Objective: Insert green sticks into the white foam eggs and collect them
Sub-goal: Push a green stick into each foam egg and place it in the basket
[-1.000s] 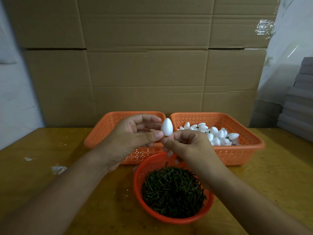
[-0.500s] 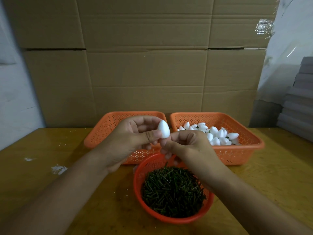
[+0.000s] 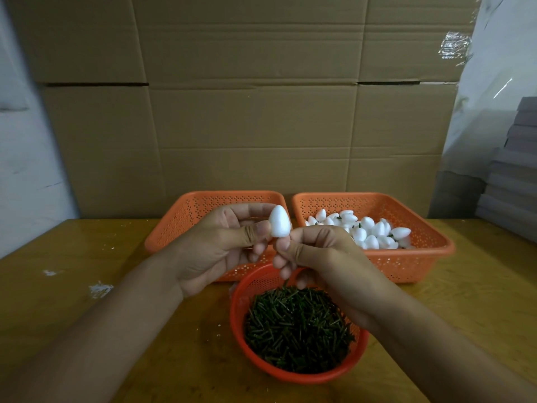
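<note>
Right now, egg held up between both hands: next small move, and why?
Probably drop the white foam egg into the right orange rectangular basket: left hand pinches it, right hand pinches just beneath, and similar eggs lie there.

Yellow wooden table (image 3: 87, 286); cardboard wall (image 3: 261, 112) behind; grey stack (image 3: 514, 170) right

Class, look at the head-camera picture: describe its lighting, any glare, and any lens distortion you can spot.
Head view: dim, warm light; the foam egg pinched by the left hand is the brightest thing; soft glare on the yellow table at left and on the clear tape top right; wide-angle bending curves the cardboard seams; the green sticks sit dark, in shadow.
</note>
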Motion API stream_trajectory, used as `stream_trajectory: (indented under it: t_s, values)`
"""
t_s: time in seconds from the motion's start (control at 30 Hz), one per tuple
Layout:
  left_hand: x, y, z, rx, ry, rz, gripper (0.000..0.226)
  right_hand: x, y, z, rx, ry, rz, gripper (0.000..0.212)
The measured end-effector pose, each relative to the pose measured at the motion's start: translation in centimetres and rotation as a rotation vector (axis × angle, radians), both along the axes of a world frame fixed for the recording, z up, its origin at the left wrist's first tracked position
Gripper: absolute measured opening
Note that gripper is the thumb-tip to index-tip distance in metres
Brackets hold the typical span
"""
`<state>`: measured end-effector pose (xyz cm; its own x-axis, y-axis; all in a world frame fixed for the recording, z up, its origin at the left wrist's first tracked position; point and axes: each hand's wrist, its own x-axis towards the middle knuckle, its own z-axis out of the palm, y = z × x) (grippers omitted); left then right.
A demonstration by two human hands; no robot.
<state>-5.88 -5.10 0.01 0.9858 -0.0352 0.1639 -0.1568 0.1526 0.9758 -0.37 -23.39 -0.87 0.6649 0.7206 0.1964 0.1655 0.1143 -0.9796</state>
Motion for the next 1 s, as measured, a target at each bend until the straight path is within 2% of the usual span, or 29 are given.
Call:
stream_trajectory:
  t_s: [0.23,0.37,0.63,1.0]
  values:
    - [-0.29,-0.09,0.31,0.065,-0.036,0.017,0.036,0.04,0.12,-0.16,0.013,-0.04,-0.072,0.026]
    - [-0.44,-0.37,0.56,0.094,-0.103,0.061,0.033,0.29,0.16,-0.28,0.031,-0.068,-0.143,0.019]
    - [-0.37,-0.56,0.23,0.256,-0.199,0.144,0.026,0.31,0.22,-0.51,0.011,-0.092,-0.161,0.014]
    - [-0.21,-0.58,0.15,0.214,-0.191,0.14,0.021,0.31,0.25,-0.51,0.012,-0.099,-0.14,0.013]
